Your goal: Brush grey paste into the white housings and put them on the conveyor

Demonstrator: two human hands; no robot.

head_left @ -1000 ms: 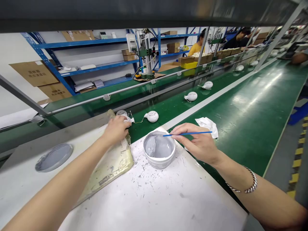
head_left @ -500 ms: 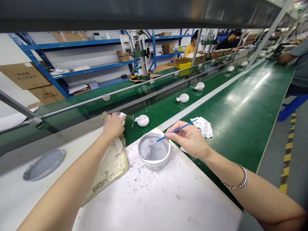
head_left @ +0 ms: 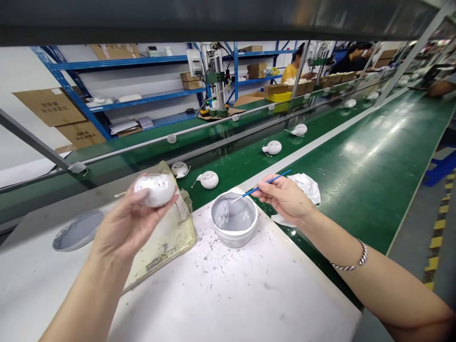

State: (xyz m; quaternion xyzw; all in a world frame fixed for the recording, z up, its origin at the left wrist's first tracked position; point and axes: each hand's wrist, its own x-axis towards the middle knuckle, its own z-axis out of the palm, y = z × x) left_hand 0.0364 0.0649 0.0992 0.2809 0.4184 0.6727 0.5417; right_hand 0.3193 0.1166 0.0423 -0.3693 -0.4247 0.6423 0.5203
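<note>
Held up over the stained yellowish pad, a rounded white plastic housing with small slots lies in the fingers of my left hand. A short cord sticks out at its left. My right hand pinches a thin blue-handled paintbrush. Its bristle end dips into the grey paste in a white tub, and the tip is partly hidden in the paste. Just beyond the tub, two more white housings with grid-like vents, a left one and a right one, rest on the green belt.
Crumpled white tissue lies right of the tub. A grey-smeared lid is on the white board at left. Further housings sit along the green belt. Shelves, a press machine and co-workers are beyond.
My left hand has come back from the belt edge toward me, lifting a white housing now turned up in view. My right hand still keeps the brush in the tub; the view has shifted slightly.
</note>
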